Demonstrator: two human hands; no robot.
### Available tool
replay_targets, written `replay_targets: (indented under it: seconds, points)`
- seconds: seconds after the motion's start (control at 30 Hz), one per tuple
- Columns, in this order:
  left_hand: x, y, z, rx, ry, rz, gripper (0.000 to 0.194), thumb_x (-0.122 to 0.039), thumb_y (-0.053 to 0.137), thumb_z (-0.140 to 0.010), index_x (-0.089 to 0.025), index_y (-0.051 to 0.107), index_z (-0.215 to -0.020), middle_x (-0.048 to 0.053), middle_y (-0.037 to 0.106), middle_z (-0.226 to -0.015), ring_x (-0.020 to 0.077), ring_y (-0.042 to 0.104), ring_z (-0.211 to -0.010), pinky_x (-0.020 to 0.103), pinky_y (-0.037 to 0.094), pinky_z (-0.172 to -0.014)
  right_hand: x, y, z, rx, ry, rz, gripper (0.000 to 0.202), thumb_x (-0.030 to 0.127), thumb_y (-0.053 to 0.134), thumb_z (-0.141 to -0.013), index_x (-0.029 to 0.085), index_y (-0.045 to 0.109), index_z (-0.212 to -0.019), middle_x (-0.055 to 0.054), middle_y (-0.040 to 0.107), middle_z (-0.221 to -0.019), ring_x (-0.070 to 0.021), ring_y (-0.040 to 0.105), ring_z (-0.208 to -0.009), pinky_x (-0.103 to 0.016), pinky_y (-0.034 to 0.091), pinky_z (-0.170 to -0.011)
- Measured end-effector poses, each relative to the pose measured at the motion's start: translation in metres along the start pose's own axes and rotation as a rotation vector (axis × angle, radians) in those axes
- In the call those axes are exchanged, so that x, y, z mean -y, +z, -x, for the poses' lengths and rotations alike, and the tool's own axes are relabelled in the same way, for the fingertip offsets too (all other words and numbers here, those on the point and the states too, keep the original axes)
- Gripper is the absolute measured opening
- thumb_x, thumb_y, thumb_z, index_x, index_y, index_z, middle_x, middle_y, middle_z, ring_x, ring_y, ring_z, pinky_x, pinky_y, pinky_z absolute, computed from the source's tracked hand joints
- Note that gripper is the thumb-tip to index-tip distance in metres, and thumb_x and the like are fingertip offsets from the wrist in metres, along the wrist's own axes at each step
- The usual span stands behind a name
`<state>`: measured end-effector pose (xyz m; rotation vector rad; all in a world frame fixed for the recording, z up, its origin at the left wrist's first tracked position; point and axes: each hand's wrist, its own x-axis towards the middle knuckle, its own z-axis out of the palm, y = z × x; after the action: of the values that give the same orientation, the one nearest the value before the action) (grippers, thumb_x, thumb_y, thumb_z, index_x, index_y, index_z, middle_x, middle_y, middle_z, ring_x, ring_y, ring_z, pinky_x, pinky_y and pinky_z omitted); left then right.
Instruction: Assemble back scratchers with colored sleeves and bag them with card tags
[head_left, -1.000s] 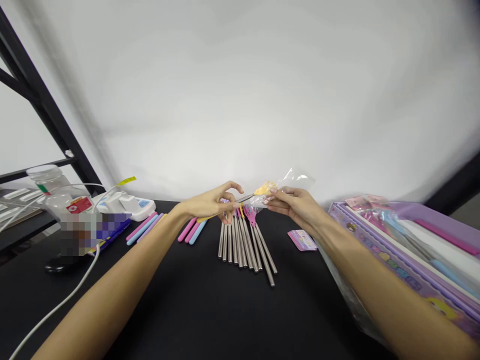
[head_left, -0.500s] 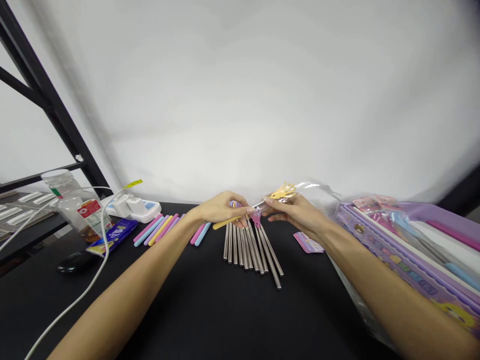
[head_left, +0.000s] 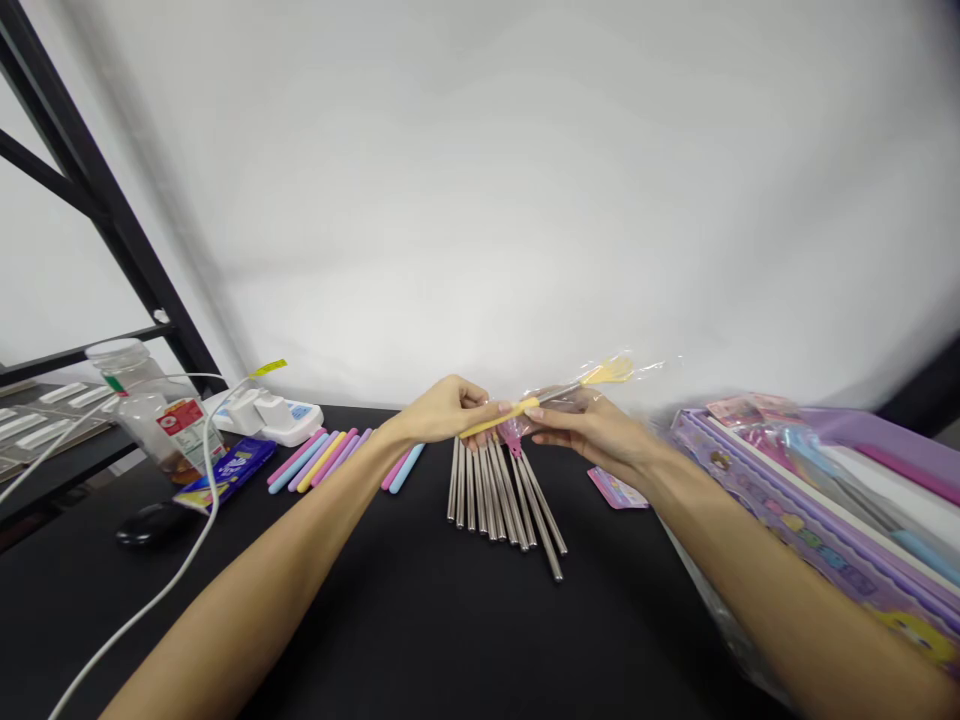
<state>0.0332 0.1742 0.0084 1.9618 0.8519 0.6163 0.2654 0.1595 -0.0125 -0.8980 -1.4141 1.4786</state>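
Note:
A back scratcher with a yellow claw-like head [head_left: 609, 372], a metal shaft and a yellow handle [head_left: 489, 423] is held slantwise above the desk. My left hand [head_left: 444, 412] is closed round the handle's lower end. My right hand [head_left: 592, 428] pinches it where the handle meets the shaft. Clear plastic film [head_left: 646, 368] surrounds the head and shaft. Beneath my hands lies a fan of several metal rods [head_left: 504, 505], their far ends partly hidden by my fingers. A pink piece [head_left: 512, 438] shows at the top of the rods.
Several pastel handles [head_left: 319, 462] lie left of the rods. Farther left are a power strip [head_left: 296, 424], white cable [head_left: 202, 530], blue packet [head_left: 232, 468], black mouse [head_left: 154, 524] and clear jar [head_left: 157, 420]. At right, a purple box [head_left: 757, 490] holds packaged items; a pink card [head_left: 616, 488] lies nearby.
The back scratcher's yellow head and shaft now extend farther up and right. My right hand's fingertips are now on the yellow handle's upper end. The rods on the desk stay put.

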Motion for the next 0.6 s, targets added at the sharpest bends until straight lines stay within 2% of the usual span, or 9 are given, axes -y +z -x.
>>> replay_targets:
  seconds: [0.03, 0.1, 0.17, 0.23, 0.3, 0.37, 0.5, 0.53, 0.6]
  points:
    - [-0.0004, -0.0003, 0.0003, 0.004, 0.002, 0.02, 0.044, -0.053, 0.064, -0.085, -0.009, 0.072, -0.083, 0.012, 0.073, -0.073, 0.0172, 0.07, -0.066, 0.029, 0.056, -0.066, -0.0001, 0.0004, 0.0001, 0.007, 0.001, 0.004, 0.026, 0.029, 0.084, -0.069, 0.018, 0.075, -0.09, -0.005, 0.075, -0.092, -0.0158, 0.07, -0.084, -0.024, 0.058, -0.074]
    - [0.0004, -0.0021, 0.0006, 0.063, 0.013, 0.128, 0.041, -0.044, 0.072, -0.081, -0.011, 0.071, -0.105, 0.013, 0.075, -0.093, 0.0201, 0.072, -0.085, 0.034, 0.058, -0.08, 0.0, -0.0001, 0.0003, -0.016, -0.008, 0.001, 0.026, 0.029, 0.085, -0.067, 0.018, 0.075, -0.089, -0.005, 0.075, -0.092, -0.0156, 0.07, -0.082, -0.024, 0.058, -0.071]
    - [0.0025, -0.004, 0.0002, 0.126, 0.019, 0.23, 0.056, -0.034, 0.079, -0.076, -0.015, 0.062, -0.125, 0.013, 0.073, -0.109, 0.0215, 0.07, -0.099, 0.037, 0.056, -0.091, 0.0005, -0.0016, 0.0008, -0.047, -0.01, -0.001, 0.028, 0.027, 0.086, -0.065, 0.018, 0.075, -0.089, -0.005, 0.075, -0.092, -0.0156, 0.07, -0.08, -0.024, 0.059, -0.069]
    - [0.0043, -0.0039, -0.0007, 0.128, 0.001, 0.209, 0.051, -0.035, 0.08, -0.075, -0.012, 0.066, -0.118, 0.013, 0.075, -0.102, 0.0215, 0.072, -0.094, 0.037, 0.057, -0.087, 0.0012, -0.0028, 0.0012, -0.046, 0.001, -0.006, 0.032, 0.027, 0.086, -0.065, 0.02, 0.074, -0.094, -0.005, 0.074, -0.095, -0.0161, 0.07, -0.081, -0.024, 0.059, -0.068]
    - [0.0046, -0.002, -0.0017, 0.06, -0.031, 0.086, 0.038, -0.043, 0.077, -0.076, -0.009, 0.072, -0.091, 0.012, 0.075, -0.081, 0.0204, 0.073, -0.076, 0.032, 0.059, -0.072, 0.0014, -0.0031, 0.0012, -0.048, 0.021, -0.031, 0.032, 0.03, 0.084, -0.069, 0.02, 0.072, -0.098, -0.005, 0.074, -0.093, -0.0162, 0.07, -0.082, -0.024, 0.059, -0.068]
    - [0.0038, -0.0003, -0.002, -0.002, -0.031, -0.003, 0.041, -0.048, 0.075, -0.076, -0.008, 0.071, -0.078, 0.011, 0.072, -0.068, 0.0189, 0.071, -0.064, 0.029, 0.058, -0.062, 0.0008, -0.0037, 0.0003, -0.09, 0.029, -0.071, 0.028, 0.032, 0.082, -0.071, 0.02, 0.072, -0.094, -0.004, 0.074, -0.088, -0.0154, 0.07, -0.079, -0.023, 0.058, -0.067]
    - [0.0037, -0.0031, -0.0001, 0.104, 0.021, 0.15, 0.047, -0.034, 0.078, -0.077, -0.014, 0.067, -0.118, 0.012, 0.075, -0.101, 0.0198, 0.072, -0.091, 0.034, 0.058, -0.086, -0.0017, -0.0075, -0.0018, -0.164, 0.017, -0.105, 0.023, 0.026, 0.085, -0.066, 0.02, 0.072, -0.083, -0.001, 0.071, -0.079, -0.0133, 0.068, -0.072, -0.023, 0.058, -0.067]
    - [0.0042, -0.0042, 0.0003, 0.133, 0.021, 0.181, 0.05, -0.031, 0.079, -0.076, -0.015, 0.065, -0.122, 0.012, 0.074, -0.106, 0.0198, 0.071, -0.096, 0.035, 0.056, -0.091, -0.0021, -0.0082, -0.0021, -0.158, 0.018, -0.104, 0.025, 0.024, 0.086, -0.064, 0.02, 0.072, -0.084, 0.0, 0.07, -0.078, -0.0128, 0.068, -0.072, -0.023, 0.058, -0.068]
    - [0.0048, -0.0042, 0.0001, 0.159, 0.021, 0.182, 0.04, -0.03, 0.078, -0.077, -0.013, 0.069, -0.112, 0.013, 0.075, -0.103, 0.0203, 0.072, -0.095, 0.035, 0.057, -0.09, -0.0026, -0.0079, -0.0025, -0.134, 0.024, -0.119, 0.028, 0.022, 0.087, -0.063, 0.021, 0.073, -0.087, 0.001, 0.07, -0.078, -0.0118, 0.067, -0.075, -0.022, 0.057, -0.074]
